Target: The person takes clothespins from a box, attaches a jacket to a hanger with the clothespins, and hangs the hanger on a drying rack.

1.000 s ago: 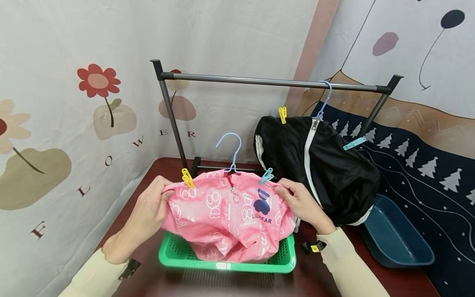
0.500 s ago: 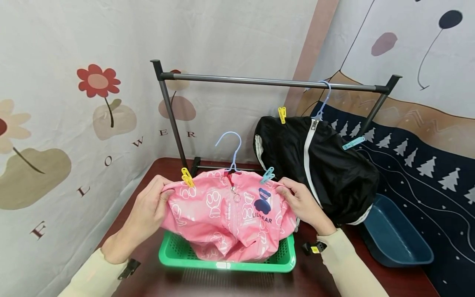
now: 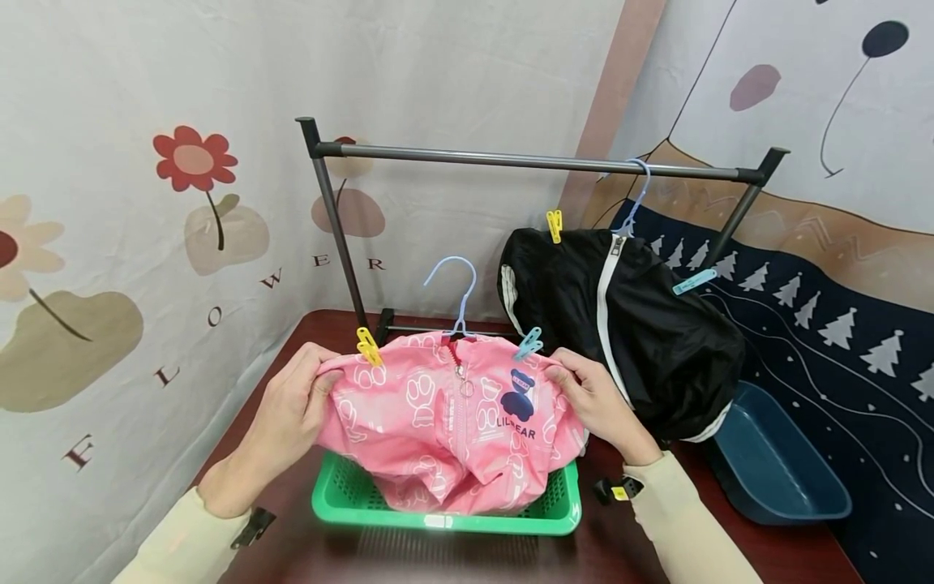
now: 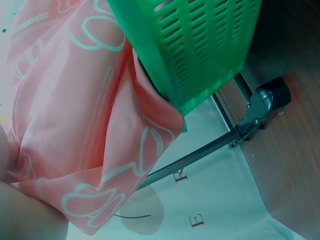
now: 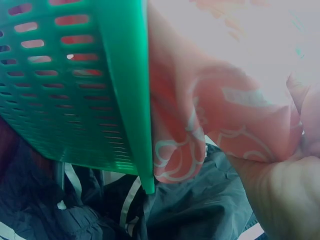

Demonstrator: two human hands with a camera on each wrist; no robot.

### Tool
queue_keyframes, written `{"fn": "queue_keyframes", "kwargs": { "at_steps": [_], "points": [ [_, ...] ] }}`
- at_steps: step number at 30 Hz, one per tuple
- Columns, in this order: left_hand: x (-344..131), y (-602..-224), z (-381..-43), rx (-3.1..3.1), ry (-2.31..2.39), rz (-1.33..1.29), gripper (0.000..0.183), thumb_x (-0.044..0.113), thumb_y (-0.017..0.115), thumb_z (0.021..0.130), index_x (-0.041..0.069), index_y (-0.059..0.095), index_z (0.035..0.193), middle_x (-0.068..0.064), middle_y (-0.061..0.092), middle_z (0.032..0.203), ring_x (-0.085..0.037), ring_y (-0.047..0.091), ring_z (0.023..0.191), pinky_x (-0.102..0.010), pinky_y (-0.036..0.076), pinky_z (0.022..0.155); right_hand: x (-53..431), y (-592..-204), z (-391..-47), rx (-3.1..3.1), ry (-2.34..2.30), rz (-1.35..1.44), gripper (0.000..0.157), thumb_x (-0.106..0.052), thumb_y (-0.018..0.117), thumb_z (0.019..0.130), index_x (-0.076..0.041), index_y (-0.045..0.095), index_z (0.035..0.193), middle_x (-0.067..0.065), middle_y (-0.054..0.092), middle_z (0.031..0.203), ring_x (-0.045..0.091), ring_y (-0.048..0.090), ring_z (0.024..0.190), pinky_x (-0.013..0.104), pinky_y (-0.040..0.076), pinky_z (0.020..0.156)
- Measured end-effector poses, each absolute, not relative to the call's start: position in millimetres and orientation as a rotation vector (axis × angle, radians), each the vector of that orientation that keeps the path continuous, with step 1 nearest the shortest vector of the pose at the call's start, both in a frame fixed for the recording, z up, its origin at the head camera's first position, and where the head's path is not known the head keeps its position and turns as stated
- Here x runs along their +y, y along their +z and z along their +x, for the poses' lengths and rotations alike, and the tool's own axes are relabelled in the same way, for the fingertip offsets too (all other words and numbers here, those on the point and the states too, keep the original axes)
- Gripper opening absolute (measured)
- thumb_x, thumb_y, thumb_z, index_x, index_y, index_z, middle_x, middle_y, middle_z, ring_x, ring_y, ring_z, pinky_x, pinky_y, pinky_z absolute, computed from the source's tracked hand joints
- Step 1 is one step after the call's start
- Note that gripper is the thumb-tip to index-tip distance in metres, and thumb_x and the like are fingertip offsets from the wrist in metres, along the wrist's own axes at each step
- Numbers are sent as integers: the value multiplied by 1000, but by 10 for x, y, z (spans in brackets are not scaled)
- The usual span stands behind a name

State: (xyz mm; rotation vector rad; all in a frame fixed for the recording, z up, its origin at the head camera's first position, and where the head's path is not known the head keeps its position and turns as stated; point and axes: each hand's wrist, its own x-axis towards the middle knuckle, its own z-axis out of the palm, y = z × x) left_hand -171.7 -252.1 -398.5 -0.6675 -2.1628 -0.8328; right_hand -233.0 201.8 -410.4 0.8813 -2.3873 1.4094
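A pink jacket with white outlines and a bear print is spread over a green basket, its lower part inside. At the left shoulder my left hand pinches the cloth between thumb and fingers. My right hand grips the opposite shoulder the same way. From the collar rises the hook of a light blue hanger; the rest of it is hidden in the jacket. A yellow clothespin is clipped near my left hand, and a blue clothespin near my right.
Behind stands a dark metal rack. A black jacket hangs from it on a blue hanger, with a yellow clothespin and a blue clothespin. At the right is a dark blue basin on the brown table.
Both hands keep their hold on the pink jacket. The blue clothespin and my right hand have shifted very slightly to the right; the hanger's hook stands a touch higher.
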Motion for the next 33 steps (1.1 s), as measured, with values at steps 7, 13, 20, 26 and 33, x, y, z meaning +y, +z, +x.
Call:
{"fn": "queue_keyframes", "kwargs": {
  "at_steps": [7,13,20,26,33],
  "points": [
    [-2524,-3977,-1711,-2166,-860,-639,35,-14,85,93,1,72,122,-5,71,110,-9,60,95,-6,50,89,2017,-4108,-2310,-2359,1423,884,16,-9,68,116,-15,76,104,3,59,87,11,59,79,23,51,69],
    [-2550,-3979,-1717,-2178,-874,-598,34,-9,84,98,0,72,129,-9,73,117,-10,63,103,-6,48,97,2037,-4108,-2279,-2357,1408,828,14,-9,68,116,-15,77,107,2,62,88,10,62,78,23,54,69],
    [-2587,-4000,-1715,-2236,-878,-517,44,-4,83,101,0,68,143,-13,74,127,-8,62,110,1,44,100,2065,-4125,-2265,-2334,1402,782,16,-7,67,116,-14,75,105,3,61,85,9,62,76,22,53,69],
    [-2641,-4039,-1718,-2249,-899,-449,54,0,81,105,2,63,155,-18,73,138,-33,69,123,2,34,113,2079,-4096,-2232,-2307,1374,695,17,-8,66,118,-13,75,104,2,63,84,7,63,77,21,52,68],
    [-2736,-4089,-1705,-2273,-914,-402,59,3,78,109,2,58,164,-23,69,145,-39,68,125,-1,40,106,2117,-4025,-2183,-2289,1370,548,20,-9,64,119,-9,76,103,6,63,83,7,61,78,20,51,67]
  ]
}}
